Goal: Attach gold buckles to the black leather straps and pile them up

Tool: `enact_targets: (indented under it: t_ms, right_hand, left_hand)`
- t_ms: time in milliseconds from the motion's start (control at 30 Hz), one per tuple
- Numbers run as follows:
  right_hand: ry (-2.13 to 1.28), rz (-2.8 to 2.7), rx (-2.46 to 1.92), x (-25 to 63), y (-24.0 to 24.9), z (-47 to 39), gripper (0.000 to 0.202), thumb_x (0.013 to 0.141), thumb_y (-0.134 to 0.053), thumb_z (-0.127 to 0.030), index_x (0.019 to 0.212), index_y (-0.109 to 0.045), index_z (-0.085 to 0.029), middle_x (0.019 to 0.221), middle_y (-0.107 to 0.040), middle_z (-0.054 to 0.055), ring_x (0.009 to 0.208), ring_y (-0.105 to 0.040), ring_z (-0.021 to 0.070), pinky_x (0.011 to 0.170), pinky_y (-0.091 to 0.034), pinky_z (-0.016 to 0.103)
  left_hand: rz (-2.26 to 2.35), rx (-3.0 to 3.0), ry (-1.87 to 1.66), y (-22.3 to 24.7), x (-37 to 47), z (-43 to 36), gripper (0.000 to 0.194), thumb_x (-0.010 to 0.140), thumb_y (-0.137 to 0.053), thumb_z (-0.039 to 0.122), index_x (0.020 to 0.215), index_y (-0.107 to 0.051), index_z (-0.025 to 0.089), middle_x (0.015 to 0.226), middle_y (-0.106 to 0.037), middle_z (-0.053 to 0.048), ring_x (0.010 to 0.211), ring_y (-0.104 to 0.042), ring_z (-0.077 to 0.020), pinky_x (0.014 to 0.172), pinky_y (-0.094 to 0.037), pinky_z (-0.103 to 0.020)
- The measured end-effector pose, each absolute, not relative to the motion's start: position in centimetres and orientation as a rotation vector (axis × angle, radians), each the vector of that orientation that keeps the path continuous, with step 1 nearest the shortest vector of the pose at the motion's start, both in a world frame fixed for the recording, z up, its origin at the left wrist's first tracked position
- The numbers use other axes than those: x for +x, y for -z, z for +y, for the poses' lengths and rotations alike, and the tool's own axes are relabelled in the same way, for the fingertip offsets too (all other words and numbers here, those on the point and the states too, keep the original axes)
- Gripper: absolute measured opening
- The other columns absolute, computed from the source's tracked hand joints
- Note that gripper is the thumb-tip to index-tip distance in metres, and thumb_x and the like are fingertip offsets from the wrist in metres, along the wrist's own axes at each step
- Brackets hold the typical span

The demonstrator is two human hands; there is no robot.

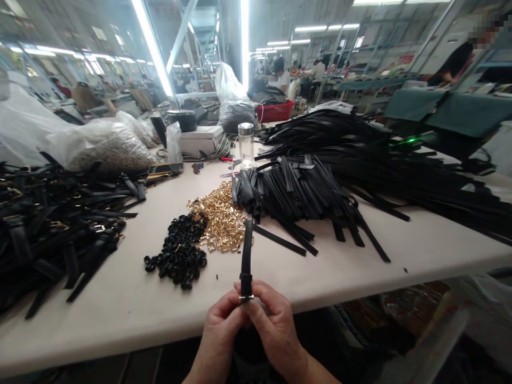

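Observation:
Both hands meet at the table's front edge around one short black strap (247,248), which points away from me over the table. My left hand (224,320) pinches its near end from the left. From the right, my right hand (276,317) grips the same end. A gold buckle (246,298) sits across the strap between my thumbs, and a black keeper loop (245,277) rings it just beyond. Past the strap lie a heap of gold buckles (224,218) and a heap of black loops (180,250).
Buckled straps (52,234) pile up at the left. Short black straps (296,197) and long black strips (340,138) cover the right. A glass bottle (246,146), white box (200,140) and filled plastic bags (104,144) stand farther back. People sit in the background.

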State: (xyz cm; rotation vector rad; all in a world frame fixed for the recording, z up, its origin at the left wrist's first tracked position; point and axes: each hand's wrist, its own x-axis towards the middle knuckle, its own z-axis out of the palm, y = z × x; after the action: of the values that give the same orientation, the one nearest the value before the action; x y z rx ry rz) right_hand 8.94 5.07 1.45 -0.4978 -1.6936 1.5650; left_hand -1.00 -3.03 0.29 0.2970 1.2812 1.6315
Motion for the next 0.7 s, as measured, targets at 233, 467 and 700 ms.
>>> enact_targets:
  t_ms: [233, 467, 700]
  right_hand:
    - [-1.419, -1.792, -0.471, 9.2, -2.1, 6.1, 0.02, 0.102, -0.049, -0.031, 0.096, -0.064, -0.021, 0.089, -0.064, 0.002, 0.085, -0.063, 0.0178, 0.077, -0.047, 0.025]
    - [-1.504, -1.931, -0.419, 10.2, -3.0, 6.6, 0.026, 0.103, -0.043, -0.033, 0.09, -0.061, -0.019, 0.078, -0.065, 0.002, 0.071, -0.062, 0.0155, 0.067, -0.046, 0.024]
    - [-1.52, -2.015, -0.515, 11.5, -1.8, 7.0, 0.033, 0.105, -0.042, -0.036, 0.081, -0.057, -0.02, 0.063, -0.06, -0.002, 0.054, -0.058, 0.0124, 0.054, -0.042, 0.021]
  left_hand:
    - [1.415, 0.644, -1.458, -1.1, -1.5, -2.9, 0.029, 0.076, -0.076, 0.045, 0.081, -0.076, 0.017, 0.08, -0.069, -0.005, 0.078, -0.061, -0.02, 0.073, -0.05, -0.027]
    - [1.45, 0.662, -1.466, -1.6, -5.9, -3.7, 0.036, 0.08, -0.074, 0.039, 0.112, -0.068, 0.025, 0.078, -0.064, 0.001, 0.059, -0.054, -0.0105, 0.055, -0.046, -0.02]
    - [1.826, 0.863, -1.387, -3.9, -10.8, -5.7, 0.024, 0.079, -0.072, 0.038, 0.09, -0.073, 0.017, 0.068, -0.064, -0.002, 0.063, -0.058, -0.0143, 0.06, -0.048, -0.023]
